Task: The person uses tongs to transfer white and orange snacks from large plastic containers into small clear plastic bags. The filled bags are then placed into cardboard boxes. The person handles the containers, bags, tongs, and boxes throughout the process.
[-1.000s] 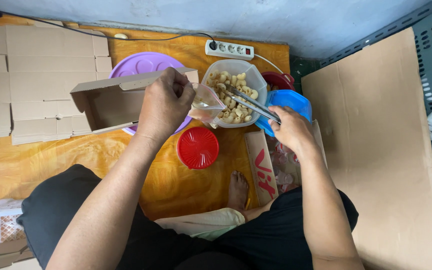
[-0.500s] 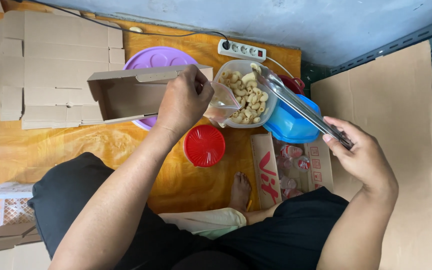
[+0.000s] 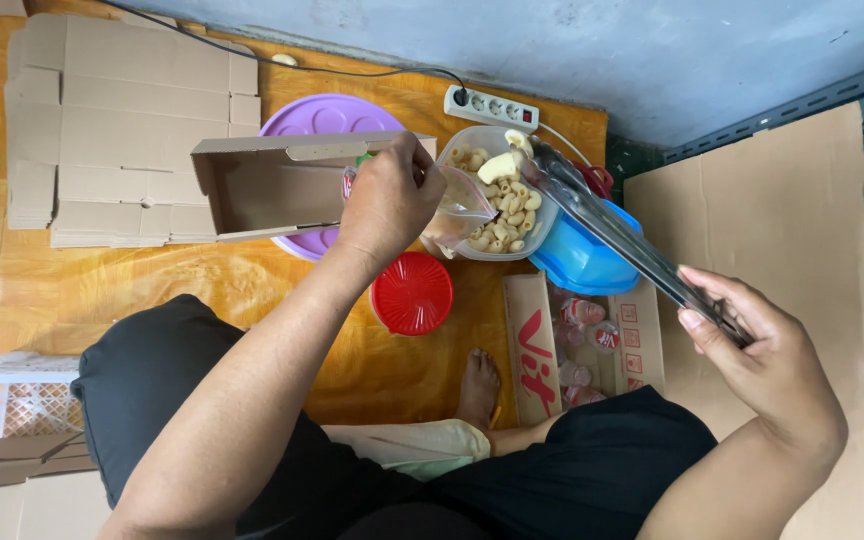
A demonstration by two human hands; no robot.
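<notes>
**Tongs over pasta tub, bag held open**

Largest first, clock dirs off frame centre.

- Flat cardboard sheet point(image 3: 782, 270) at 3 o'clock, stiff, matte. Stack of flattened cartons point(image 3: 102, 130) at 10 o'clock.
- Open cardboard box point(image 3: 262, 190) at 11, sitting on a round purple lid point(image 3: 322, 115); light, walls will flex if squeezed.
- Clear plastic tub point(image 3: 542, 225) of pale elbow pasta point(image 3: 502, 210) at 12–1. Pieces look dry, hard, slippery, prob brittle.
- Blue bowl point(image 3: 582, 265) just beside tub; red ribbed lid point(image 3: 412, 293) at 6 o'clock of my left hand.
- Left hand point(image 3: 387, 200): fingers curled shut on mouth of a clear plastic bag point(image 3: 457, 205), thin, limp, slick. Best held at the rim, as now.
- Right hand point(image 3: 752, 345) at 4: fingers wrapped round the handle end of metal tongs point(image 3: 612, 225), long, rigid, shiny. Tips sit over the tub, one pasta piece point(image 3: 497, 167) near them; can't tell if pinched.
</notes>
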